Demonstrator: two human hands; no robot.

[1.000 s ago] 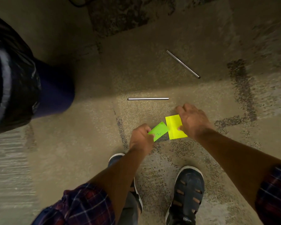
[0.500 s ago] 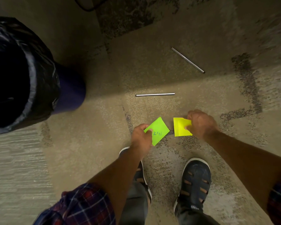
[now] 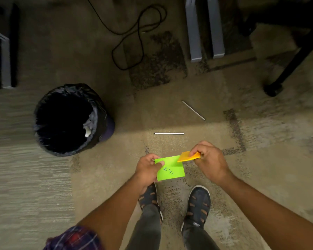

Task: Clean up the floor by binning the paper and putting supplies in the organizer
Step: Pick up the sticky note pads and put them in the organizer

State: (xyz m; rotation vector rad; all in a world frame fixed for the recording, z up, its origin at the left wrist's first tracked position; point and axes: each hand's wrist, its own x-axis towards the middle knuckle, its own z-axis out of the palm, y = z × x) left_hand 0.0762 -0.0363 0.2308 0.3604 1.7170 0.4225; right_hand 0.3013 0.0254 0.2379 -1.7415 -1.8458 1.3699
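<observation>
My left hand [image 3: 147, 167] pinches the left edge of a green sticky note [image 3: 170, 171] with blue writing on it. My right hand [image 3: 209, 159] pinches a yellow-orange sticky note [image 3: 187, 156], tilted nearly edge-on, its tip overlapping the green note's top right corner. Both notes are held above the carpet, over my feet. A round bin [image 3: 70, 120] lined with a black bag stands on the floor to the left, with some pale paper inside. Two thin silver pens lie on the carpet beyond my hands: one [image 3: 168, 133] level, one [image 3: 193, 110] slanted. No organizer is in view.
My two dark sandals [image 3: 197, 202] stand on the carpet below the hands. A black cable [image 3: 134, 37] loops on the floor at the top. Grey furniture legs [image 3: 204, 29] and a black chair leg [image 3: 285, 69] stand at the top right, a grey frame [image 3: 0, 51] at the top left.
Both hands have lifted their notes off the carpet and brought them together. The view has risen and pulled back, so the whole bin, the cable and the furniture legs now show.
</observation>
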